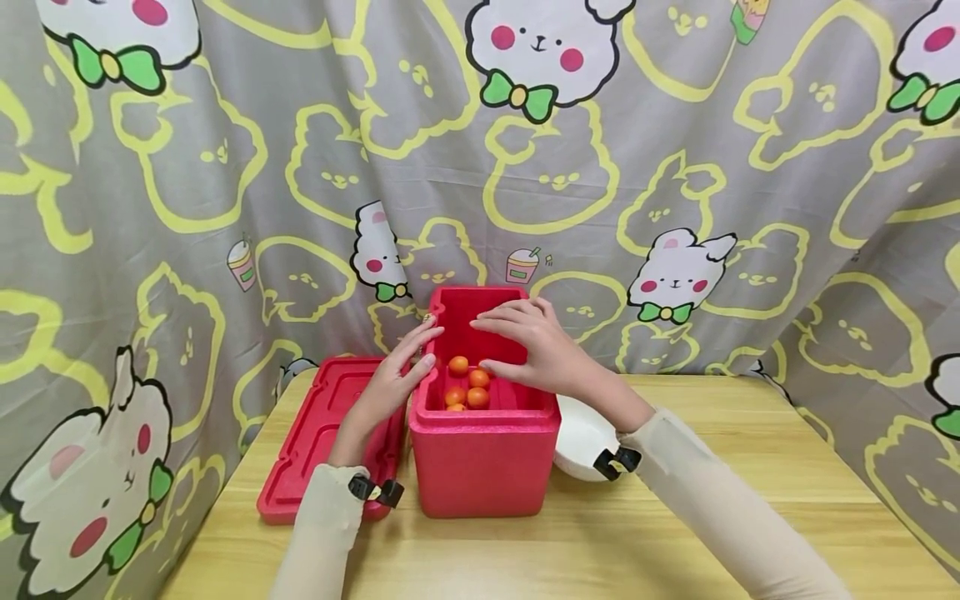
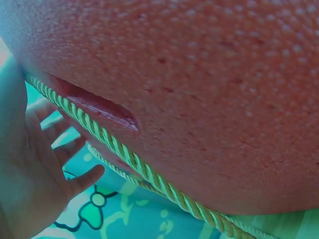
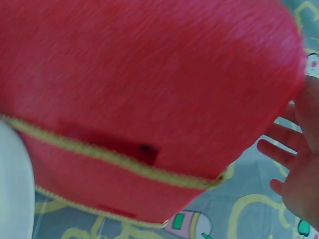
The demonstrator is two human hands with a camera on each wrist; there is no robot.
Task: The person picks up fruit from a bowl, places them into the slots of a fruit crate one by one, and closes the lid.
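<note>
A deep red foam box [image 1: 483, 471] stands uncovered on the table, with several small round orange fruits [image 1: 477, 398] on its floor. My left hand [image 1: 386, 383] is at the box's left rim, fingers extended; in the left wrist view the palm lies beside the box wall and a twisted cord [image 2: 129, 154]. Over the right side of the box opening is my right hand [image 1: 536, 346], thumb apart from the loosely bent fingers, holding nothing. From the right wrist view, that hand [image 3: 299, 159] shows past the box's edge, and a yellow cord [image 3: 114, 157] runs along the wall.
The red lid [image 1: 300, 467] lies flat left of the box. A white bowl [image 1: 581, 437] sits close against the box's right side, partly under my right forearm. Behind the wooden table [image 1: 712, 467] hangs a grey patterned curtain [image 1: 450, 183].
</note>
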